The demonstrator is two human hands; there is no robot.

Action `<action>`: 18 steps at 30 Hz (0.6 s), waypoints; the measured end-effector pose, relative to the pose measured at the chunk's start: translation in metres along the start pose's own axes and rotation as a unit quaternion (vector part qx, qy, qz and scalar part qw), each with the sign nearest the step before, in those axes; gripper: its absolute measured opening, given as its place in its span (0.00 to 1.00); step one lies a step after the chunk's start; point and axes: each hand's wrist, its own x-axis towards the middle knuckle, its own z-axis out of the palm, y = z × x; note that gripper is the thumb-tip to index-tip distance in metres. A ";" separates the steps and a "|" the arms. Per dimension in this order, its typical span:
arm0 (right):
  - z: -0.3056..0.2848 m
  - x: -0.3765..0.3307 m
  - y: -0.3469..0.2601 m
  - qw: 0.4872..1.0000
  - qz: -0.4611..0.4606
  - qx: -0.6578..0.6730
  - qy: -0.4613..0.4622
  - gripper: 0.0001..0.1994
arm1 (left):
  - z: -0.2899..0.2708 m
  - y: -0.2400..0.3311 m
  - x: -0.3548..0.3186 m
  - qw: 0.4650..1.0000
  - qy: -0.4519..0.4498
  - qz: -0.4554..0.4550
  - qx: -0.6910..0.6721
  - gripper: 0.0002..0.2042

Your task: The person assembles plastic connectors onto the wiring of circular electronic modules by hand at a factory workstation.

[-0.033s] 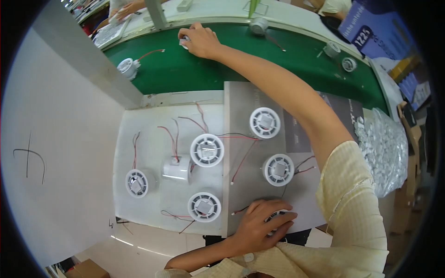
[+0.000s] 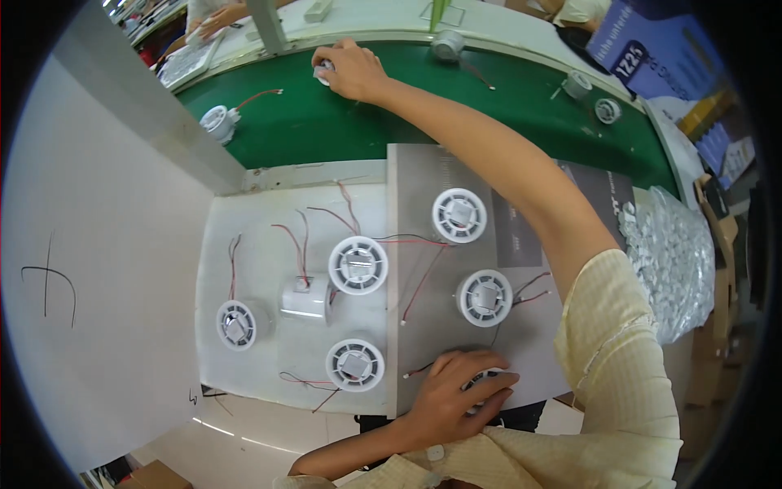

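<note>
My right hand (image 2: pixel 352 72) reaches across to the green belt at the far side. Its fingers are closed on a small white part (image 2: pixel 323 75), mostly hidden by the hand. Near the front edge of the work surface, my left hand (image 2: pixel 458 395) curls over a round white wired housing (image 2: pixel 486 376); its spoked top shows between the fingers. Similar housings with silver square centres and red and black wires stand around: one at the far right (image 2: pixel 459 216), one just beyond my left hand (image 2: pixel 485 298), and several on the white board. One white housing (image 2: pixel 305 300) lies on its side.
More round housings sit on the green belt (image 2: pixel 521 106), one at its left (image 2: pixel 218 122). A clear plastic bag of small pale parts (image 2: pixel 672 269) lies on the right. A white panel (image 2: pixel 106 244) stands on the left. Another person's hand (image 2: pixel 224 16) shows beyond the belt.
</note>
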 end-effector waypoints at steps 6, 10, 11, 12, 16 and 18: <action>-0.102 -0.067 0.030 0.941 0.105 0.320 0.030 0.20 | -0.002 0.000 -0.001 0.999 0.030 0.019 0.004 0.12; -0.193 -0.193 0.015 0.875 0.289 0.390 -0.005 0.20 | -0.001 0.006 -0.009 0.990 0.114 -0.006 0.081 0.10; -0.200 -0.220 0.019 0.868 0.317 0.381 -0.025 0.19 | 0.000 0.003 -0.009 0.989 0.121 -0.012 0.084 0.10; -0.208 -0.248 0.020 0.873 0.323 0.364 -0.024 0.17 | 0.001 0.005 -0.010 0.979 0.135 0.005 0.154 0.09; -0.199 -0.325 0.005 0.918 0.271 0.290 0.000 0.14 | -0.001 0.014 -0.014 0.929 0.113 0.049 0.349 0.13; -0.185 -0.341 0.001 0.938 0.215 0.267 0.040 0.16 | -0.006 0.019 -0.011 0.909 0.041 0.049 0.413 0.23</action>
